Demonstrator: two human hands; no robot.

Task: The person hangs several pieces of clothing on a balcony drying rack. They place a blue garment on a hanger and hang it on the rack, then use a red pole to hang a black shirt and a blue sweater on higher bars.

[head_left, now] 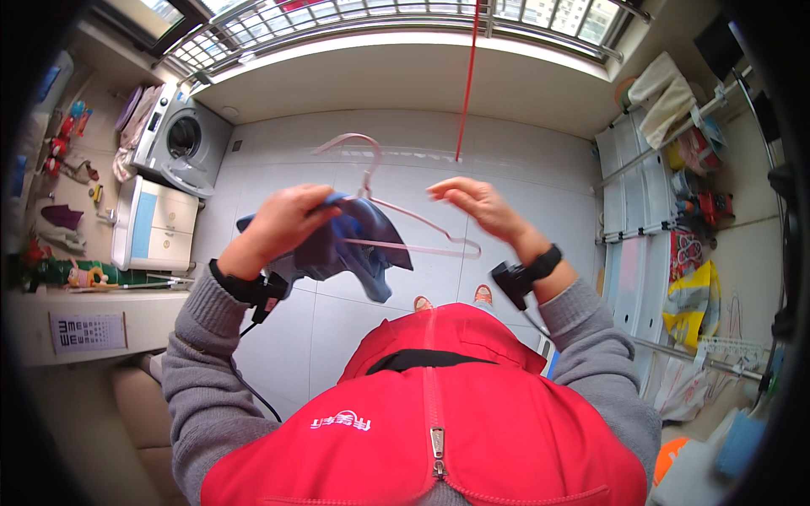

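Observation:
A pink clothes hanger (417, 218) hangs in the air before me, its hook pointing up toward the window side. Blue clothing (361, 253) covers the hanger's left half, while the right arm of the hanger is bare. My left hand (288, 218) pinches the cloth near the hanger's neck; whether it also grips the hanger itself is hidden. To the right of the hook, my right hand (474, 199) is raised with bent fingers and holds nothing. It is apart from both hanger and cloth.
A front-loading washing machine (183, 136) with its door ajar and a white cabinet (158, 224) stand left. A red cord (468, 82) hangs ahead, near the window railing (392, 16). Shelving (636, 171) with a rail, bags and clothes lines the right. Grey tiles (272, 152) cover the floor.

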